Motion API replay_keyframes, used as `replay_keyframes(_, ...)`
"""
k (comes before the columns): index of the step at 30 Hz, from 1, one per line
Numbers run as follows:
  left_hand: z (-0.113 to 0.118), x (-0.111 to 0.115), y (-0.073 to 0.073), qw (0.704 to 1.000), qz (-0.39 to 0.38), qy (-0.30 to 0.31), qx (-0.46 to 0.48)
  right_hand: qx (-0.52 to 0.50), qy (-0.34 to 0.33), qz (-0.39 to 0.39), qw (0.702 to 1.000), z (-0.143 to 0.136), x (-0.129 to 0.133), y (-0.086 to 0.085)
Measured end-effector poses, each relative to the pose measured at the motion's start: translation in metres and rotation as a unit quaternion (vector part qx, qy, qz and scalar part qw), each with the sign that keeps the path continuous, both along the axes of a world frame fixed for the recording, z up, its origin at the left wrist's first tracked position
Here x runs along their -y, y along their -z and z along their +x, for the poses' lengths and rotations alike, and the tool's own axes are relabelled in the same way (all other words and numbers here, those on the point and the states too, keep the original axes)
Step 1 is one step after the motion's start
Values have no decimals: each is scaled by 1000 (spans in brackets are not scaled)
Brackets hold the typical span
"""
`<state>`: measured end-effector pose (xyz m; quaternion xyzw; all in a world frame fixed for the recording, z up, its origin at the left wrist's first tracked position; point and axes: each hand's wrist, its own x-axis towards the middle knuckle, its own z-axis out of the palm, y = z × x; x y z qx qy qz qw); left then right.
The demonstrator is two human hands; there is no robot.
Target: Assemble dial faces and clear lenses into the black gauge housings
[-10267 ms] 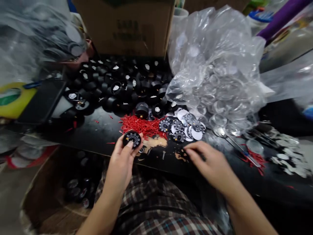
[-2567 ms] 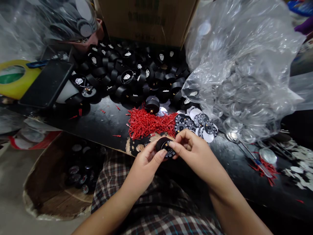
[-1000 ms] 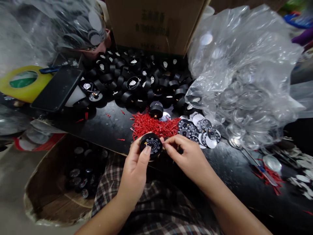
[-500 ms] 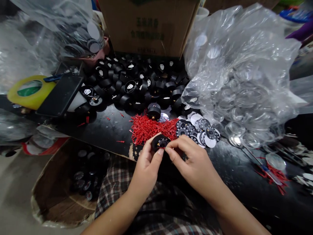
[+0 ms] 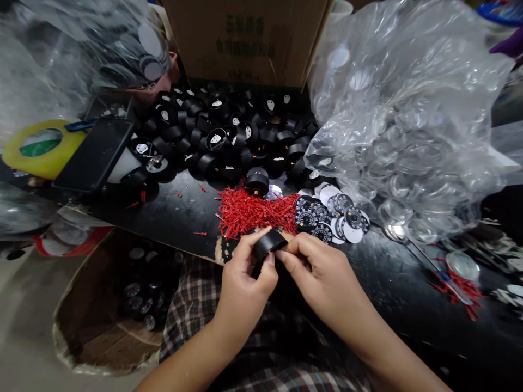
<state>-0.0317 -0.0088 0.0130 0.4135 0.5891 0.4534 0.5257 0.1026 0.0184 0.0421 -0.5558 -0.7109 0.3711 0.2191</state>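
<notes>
My left hand (image 5: 250, 272) grips a round black gauge housing (image 5: 267, 243) between thumb and fingers, its side wall turned up and its face hidden. Close against the housing's right side, my right hand (image 5: 316, 264) has thumb and forefinger pinched; what they hold, if anything, is too small to make out. Just beyond the hands lies a pile of red pointers (image 5: 249, 212). To its right are printed black dials (image 5: 305, 219), some turned white side up. One black housing (image 5: 257, 182) stands at the back edge of the red pile.
Many black housings (image 5: 216, 139) cover the table's back, before a cardboard box (image 5: 245, 43). Clear lenses fill a plastic bag (image 5: 412, 136) at right. A phone (image 5: 93, 155) and yellow tape roll (image 5: 16, 147) lie left. A bin (image 5: 67, 332) below left holds finished-looking gauges.
The housing in my left hand has tilted, so its dial face no longer shows and its side wall does. My right hand stays close beside it, still pinched.
</notes>
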Motion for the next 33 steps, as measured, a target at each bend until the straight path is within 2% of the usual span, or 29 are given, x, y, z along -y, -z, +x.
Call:
replay_keyframes(3,-2,-1,1,1000,3,10,-3,-5,8,-16,1000,0,1,0)
replay_keyframes(6,-4,-5,2,993,-53,38,101,-6,-3,-6,1000,4,-3,-1)
replay_keyframes(9,-8,-9,2,975,-99,44,194,31,-37,88,995,6,-7,-1)
replay_keyframes(12,-10,-7,2,977,-114,54,173,93,-72,177,977,6,-12,2)
replay_keyframes(14,-8,-4,2,980,-125,42,149,120,-84,199,969,4,-13,3)
replay_keyframes(16,-4,-1,3,972,-160,1,174,120,-77,195,970,1,-14,2)
replay_keyframes(19,2,3,7,945,-228,-64,224,91,-22,137,986,-4,-13,-4)
replay_keyframes(22,4,1,10,971,-187,-42,145,49,7,40,998,2,-14,-9)
replay_keyframes(24,2,-1,12,986,-141,12,88,2,-14,-3,1000,19,-19,-9)
replay_keyframes(25,1,-2,13,988,-130,34,80,-11,-4,1,1000,31,-24,-7)
replay_keyframes(26,0,-3,13,987,-128,45,85,-6,19,19,1000,46,-32,-4)
replay_keyframes(27,0,-4,13,985,-129,48,100,15,79,60,995,61,-42,1)
replay_keyframes(28,0,-5,14,983,-132,46,118,76,168,110,977,78,-53,7)
replay_keyframes(29,1,-5,14,981,-134,41,133,153,225,143,952,93,-65,13)
replay_keyframes(31,4,-5,14,977,-142,39,152,194,257,150,935,119,-86,23)
replay_keyframes(33,7,-4,15,974,-148,42,166,197,250,143,937,136,-100,29)
